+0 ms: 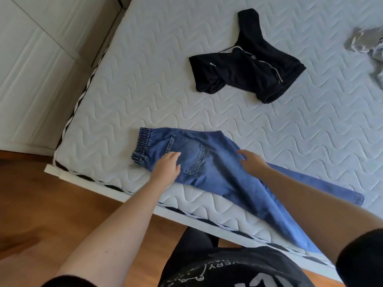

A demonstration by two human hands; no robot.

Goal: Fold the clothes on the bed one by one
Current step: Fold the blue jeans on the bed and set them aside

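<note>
The blue jeans (217,164) lay on the bare quilted mattress (145,85) of the bed, near its front edge, folded lengthwise so that one back pocket faced up. The elastic waistband pointed toward the left side of the mattress. The legs ran off to the right and forward: one leg lay flat on the mattress with its hem toward the right, while the other crossed the front edge and hung over it.

The left hand (166,165) rested flat on the jeans beside the back pocket, fingers straight and slightly spread; its grip was released and held nothing. The right hand (251,160) lay on the denim at the seat area, just right of the pocket, fingers extended and relaxed; its grip was likewise released, pressing rather than grasping.

A black hooded jacket (246,63) with white trim lay folded farther back on the mattress, well apart from the jeans. A crumpled grey garment (366,41) lay at the right edge of the view, partly cut off.

The person stood at the front edge of the bed, wearing a black printed shirt. A wooden floor (51,204) showed below the bed, and white panelled doors (37,59) stood to the left.
</note>
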